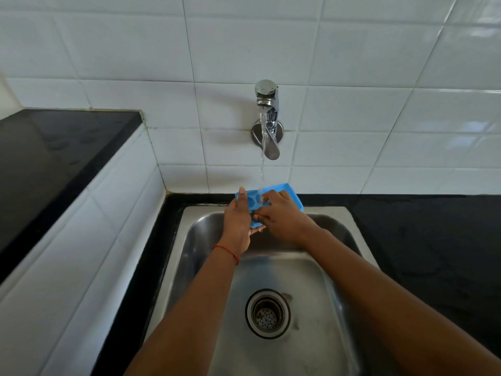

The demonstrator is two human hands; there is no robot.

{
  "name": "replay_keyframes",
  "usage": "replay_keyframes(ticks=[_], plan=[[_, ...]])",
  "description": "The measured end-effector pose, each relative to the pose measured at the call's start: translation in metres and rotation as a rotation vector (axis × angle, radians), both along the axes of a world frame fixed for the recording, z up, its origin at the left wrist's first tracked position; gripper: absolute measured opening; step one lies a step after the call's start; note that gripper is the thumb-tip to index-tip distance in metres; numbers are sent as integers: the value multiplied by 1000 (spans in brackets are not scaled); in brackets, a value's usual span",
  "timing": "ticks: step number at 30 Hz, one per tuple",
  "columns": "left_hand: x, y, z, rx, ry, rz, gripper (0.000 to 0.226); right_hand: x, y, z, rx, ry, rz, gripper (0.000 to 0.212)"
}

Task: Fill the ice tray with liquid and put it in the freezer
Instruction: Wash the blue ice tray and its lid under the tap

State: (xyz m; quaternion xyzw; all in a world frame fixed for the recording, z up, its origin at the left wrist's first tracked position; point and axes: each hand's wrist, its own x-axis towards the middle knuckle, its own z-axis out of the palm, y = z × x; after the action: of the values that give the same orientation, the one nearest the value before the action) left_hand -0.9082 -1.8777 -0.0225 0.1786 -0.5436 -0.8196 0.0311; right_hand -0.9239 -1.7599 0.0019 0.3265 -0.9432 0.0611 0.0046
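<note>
A blue ice tray point(287, 193) is held over the back of the steel sink point(271, 267), under the wall tap point(268, 118). A thin stream of water point(262, 164) runs from the tap onto the tray. My left hand point(238, 221) grips the tray's left end, thumb up along its edge and fingers beneath. My right hand point(282, 215) lies on top of the tray, its curled fingers touching the wet cavities. Both hands hide much of the tray.
A black stone counter point(420, 240) surrounds the sink, and a higher black ledge point(54, 164) stands at the left. White tiles cover the wall. The drain strainer point(267, 313) sits in the sink floor.
</note>
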Motion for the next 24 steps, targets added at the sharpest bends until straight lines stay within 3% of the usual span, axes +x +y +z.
replay_keyframes(ticks=[6,10,13,18,24], plan=[[1,-6,-1,-39,7,31,34,-1,-2,8,-37,-65,81,28],[0,-13,2,4,4,90,47,0,7,10,-274,-54,-18,26],[0,-15,4,8,-2,89,42,5,6,0,-152,-42,-40,30],[3,-20,3,5,-19,96,36,6,2,10,-155,-147,-25,31],[4,-24,0,-40,-13,96,32,9,-2,13,-36,-122,4,34]])
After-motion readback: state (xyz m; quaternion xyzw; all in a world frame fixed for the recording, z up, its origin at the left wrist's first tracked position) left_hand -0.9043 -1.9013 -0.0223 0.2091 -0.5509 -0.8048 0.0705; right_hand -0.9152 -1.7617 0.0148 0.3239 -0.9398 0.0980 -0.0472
